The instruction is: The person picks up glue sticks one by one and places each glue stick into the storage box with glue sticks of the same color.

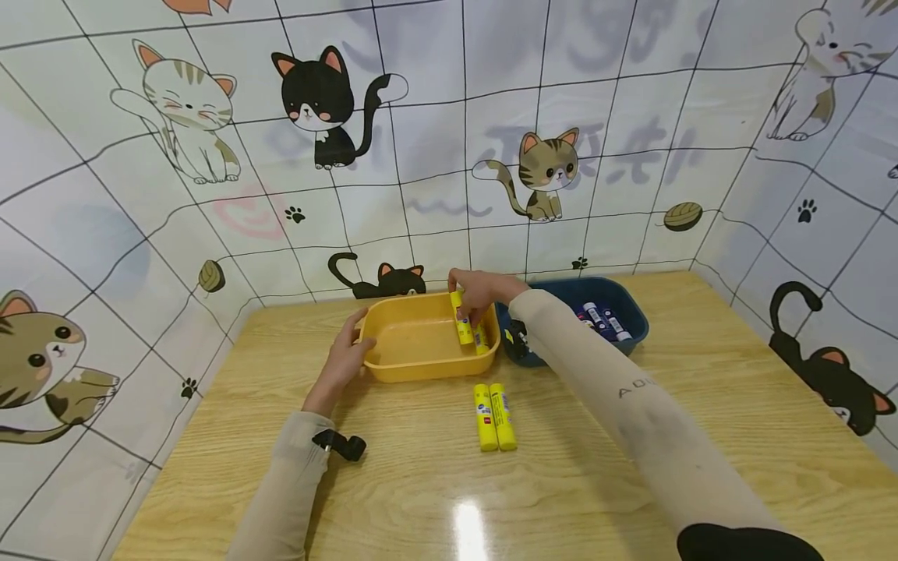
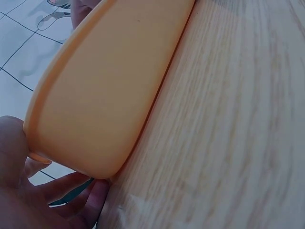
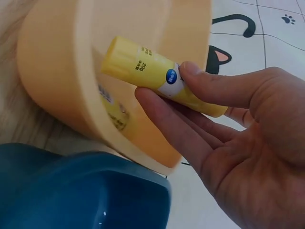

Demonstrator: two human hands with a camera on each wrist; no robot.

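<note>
Pinched between the thumb and fingers of my right hand is a yellow glue stick, above the right end of the yellow bin. A second glue stick lies in that bin against its right wall. My left hand grips the bin's left end, thumb over the rim and fingers outside it. Two more yellow glue sticks lie side by side on the table in front of the bin.
A blue bin stands just right of the yellow one, partly behind my right forearm, with several dark blue and white sticks inside. The wooden table meets a cat-patterned wall covering behind the bins.
</note>
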